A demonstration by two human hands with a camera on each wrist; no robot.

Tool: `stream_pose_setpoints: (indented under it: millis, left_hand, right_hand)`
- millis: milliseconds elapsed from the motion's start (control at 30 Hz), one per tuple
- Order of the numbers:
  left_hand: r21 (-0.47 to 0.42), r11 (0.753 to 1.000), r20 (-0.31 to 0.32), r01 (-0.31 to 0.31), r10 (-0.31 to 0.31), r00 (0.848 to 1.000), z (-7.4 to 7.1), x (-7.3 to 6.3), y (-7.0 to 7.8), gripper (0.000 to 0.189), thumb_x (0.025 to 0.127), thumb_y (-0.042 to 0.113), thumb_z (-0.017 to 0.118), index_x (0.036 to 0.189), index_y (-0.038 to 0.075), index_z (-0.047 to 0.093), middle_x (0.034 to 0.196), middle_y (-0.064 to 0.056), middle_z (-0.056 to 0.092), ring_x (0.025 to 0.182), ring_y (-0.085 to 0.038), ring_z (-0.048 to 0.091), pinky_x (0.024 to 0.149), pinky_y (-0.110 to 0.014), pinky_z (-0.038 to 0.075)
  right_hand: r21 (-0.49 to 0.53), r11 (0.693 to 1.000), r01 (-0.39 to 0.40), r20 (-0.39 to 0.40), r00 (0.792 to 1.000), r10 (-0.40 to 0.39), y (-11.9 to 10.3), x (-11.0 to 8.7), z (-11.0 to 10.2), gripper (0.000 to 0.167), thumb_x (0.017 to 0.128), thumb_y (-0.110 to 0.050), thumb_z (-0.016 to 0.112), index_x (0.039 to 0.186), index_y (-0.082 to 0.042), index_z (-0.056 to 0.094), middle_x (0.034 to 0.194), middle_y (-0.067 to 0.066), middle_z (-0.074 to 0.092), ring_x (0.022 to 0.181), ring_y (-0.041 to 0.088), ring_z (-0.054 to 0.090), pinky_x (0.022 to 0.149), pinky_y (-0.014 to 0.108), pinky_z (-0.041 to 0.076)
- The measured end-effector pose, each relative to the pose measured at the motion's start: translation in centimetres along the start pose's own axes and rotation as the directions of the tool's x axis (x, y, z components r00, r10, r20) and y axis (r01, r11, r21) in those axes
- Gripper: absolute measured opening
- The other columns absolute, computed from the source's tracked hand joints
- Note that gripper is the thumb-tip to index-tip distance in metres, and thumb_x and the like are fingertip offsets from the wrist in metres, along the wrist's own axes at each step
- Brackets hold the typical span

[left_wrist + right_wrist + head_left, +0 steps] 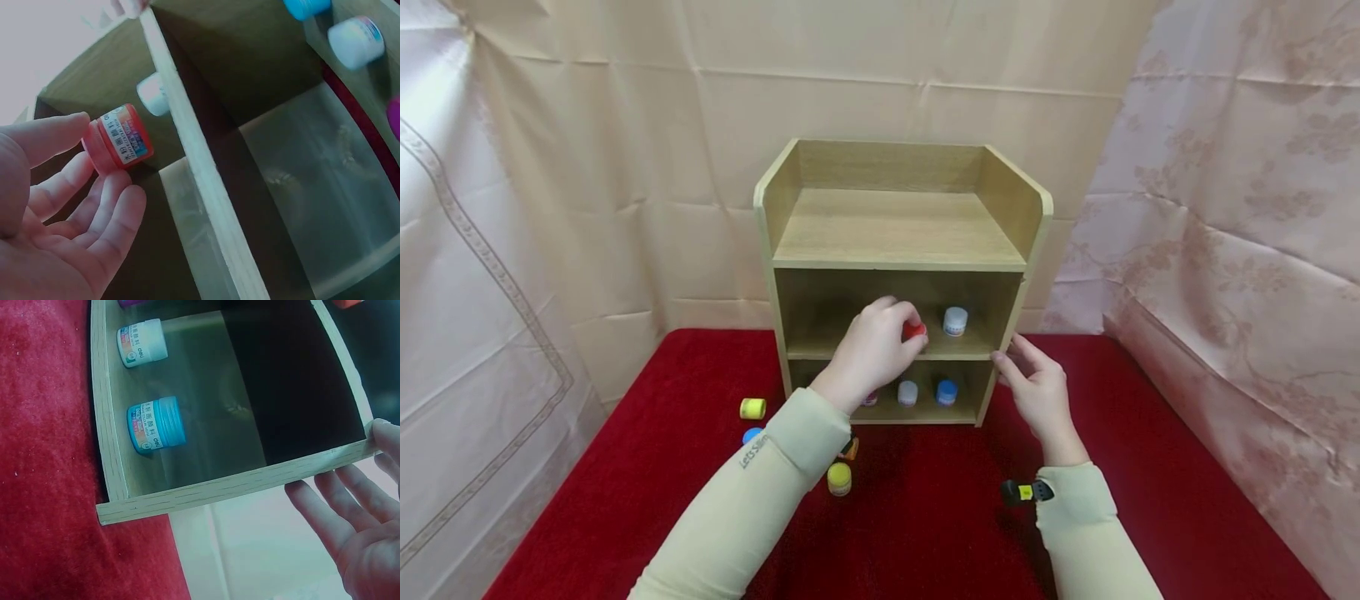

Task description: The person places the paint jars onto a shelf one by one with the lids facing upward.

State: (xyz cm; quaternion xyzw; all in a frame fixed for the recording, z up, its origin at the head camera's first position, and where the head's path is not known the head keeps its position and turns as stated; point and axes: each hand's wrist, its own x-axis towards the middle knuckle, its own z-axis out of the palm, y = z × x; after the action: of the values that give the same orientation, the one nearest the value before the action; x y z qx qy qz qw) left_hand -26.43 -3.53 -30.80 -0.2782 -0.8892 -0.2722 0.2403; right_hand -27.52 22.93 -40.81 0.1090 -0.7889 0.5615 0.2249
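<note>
A wooden shelf unit stands at the back of the table. My left hand reaches into its middle compartment and pinches a red paint jar between thumb and fingertips. The jar is tilted, its printed label showing in the left wrist view. To its right on the same shelf sits a white paint jar. My right hand grips the unit's right side panel, thumb at the front edge and fingers along the outer face.
The bottom compartment holds a blue jar, a white jar and a magenta jar partly behind my left arm. On the red cloth are a yellow jar on its side, another yellow jar and a half-hidden blue jar.
</note>
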Motion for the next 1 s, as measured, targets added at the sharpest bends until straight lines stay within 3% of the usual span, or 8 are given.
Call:
stream_pose_setpoints:
  millis: [167,267,333,500,700,1000]
  left_hand:
    - [0.018,0.999,0.029,0.030,-0.031,0.999,0.1,1.3,-0.4,0.012,0.092,0.018,0.076,0.095,0.007,0.073,0.089,-0.005,0.065,0.073,-0.016,0.060,0.064,-0.027,0.053]
    - [0.023,0.997,0.049,0.071,-0.072,0.996,0.1,2.0,-0.4,0.011,0.092,0.018,0.075,0.094,0.008,0.074,0.087,-0.003,0.068,0.070,-0.015,0.060,0.063,-0.027,0.052]
    - [0.027,0.993,0.071,0.114,-0.116,0.991,0.2,2.5,-0.4,0.010,0.093,0.019,0.075,0.092,0.009,0.074,0.084,-0.001,0.069,0.067,-0.014,0.060,0.061,-0.026,0.051]
    - [0.038,0.976,0.131,0.214,-0.217,0.967,0.4,3.3,-0.4,0.014,0.093,0.021,0.073,0.082,0.013,0.070,0.073,0.002,0.064,0.063,-0.014,0.057,0.056,-0.027,0.048]
    - [0.046,0.967,0.151,0.251,-0.255,0.955,0.8,4.1,-0.6,0.020,0.093,0.022,0.073,0.078,0.014,0.065,0.069,0.001,0.062,0.061,-0.015,0.057,0.054,-0.029,0.046]
    - [0.079,0.962,0.146,0.260,-0.270,0.952,1.6,4.9,-1.1,0.023,0.093,0.024,0.074,0.076,0.013,0.063,0.072,0.001,0.061,0.065,-0.015,0.056,0.055,-0.028,0.046]
  right_hand:
    - [-0.009,1.000,0.003,0.005,1.000,-0.003,-0.2,0.0,0.0,0.050,0.098,-0.018,0.070,0.145,-0.008,0.057,0.129,0.020,0.066,0.099,0.011,0.068,0.075,0.024,0.058]
    - [-0.006,1.000,0.004,0.007,1.000,-0.004,-0.3,-0.1,0.0,0.050,0.098,-0.018,0.070,0.145,-0.008,0.057,0.129,0.019,0.066,0.102,0.018,0.068,0.075,0.023,0.058]
    - [-0.004,1.000,0.002,0.007,1.000,-0.002,-0.2,-0.1,0.0,0.050,0.098,-0.017,0.070,0.145,-0.009,0.057,0.129,0.019,0.066,0.105,0.026,0.068,0.075,0.022,0.057]
    - [0.000,1.000,-0.010,0.008,1.000,0.010,-0.5,-0.2,0.0,0.049,0.098,-0.013,0.069,0.146,-0.007,0.057,0.129,0.022,0.065,0.106,0.031,0.067,0.074,0.019,0.056]
    - [-0.010,1.000,-0.002,0.003,1.000,0.002,-0.2,-0.1,-0.1,0.050,0.098,-0.017,0.070,0.145,-0.008,0.057,0.129,0.021,0.066,0.108,0.038,0.066,0.074,0.020,0.057]
    - [-0.022,1.000,0.008,0.000,1.000,-0.008,-0.1,-0.1,-0.1,0.049,0.098,-0.019,0.070,0.145,-0.010,0.058,0.128,0.019,0.067,0.106,0.039,0.066,0.073,0.021,0.057]
